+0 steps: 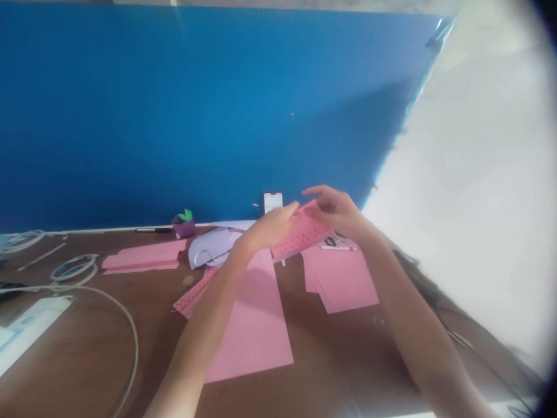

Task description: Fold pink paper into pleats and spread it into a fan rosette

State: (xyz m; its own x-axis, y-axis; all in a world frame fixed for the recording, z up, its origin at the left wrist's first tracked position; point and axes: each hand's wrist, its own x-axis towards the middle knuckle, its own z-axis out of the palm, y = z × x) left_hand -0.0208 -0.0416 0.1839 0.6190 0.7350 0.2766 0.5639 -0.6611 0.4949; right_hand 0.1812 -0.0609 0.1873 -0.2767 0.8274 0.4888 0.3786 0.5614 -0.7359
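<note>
My left hand (266,230) and my right hand (337,212) together hold a pink dotted paper piece (300,234) above the brown desk (108,348). Both hands pinch its upper edge, the left at its left end, the right at its top right. A long pink sheet (256,325) lies flat below my left forearm. Another dotted pink strip (194,295) lies beside it on the left. Further pink sheets (343,276) rest under my right wrist.
A blue partition (195,116) stands behind the desk. A phone (272,202) leans on it. A purple paper fruit with a green leaf (184,223), lilac paper (209,247), folded pink paper (143,257), a marker (337,248), tape rolls (73,267) and a white cable (126,325) lie about.
</note>
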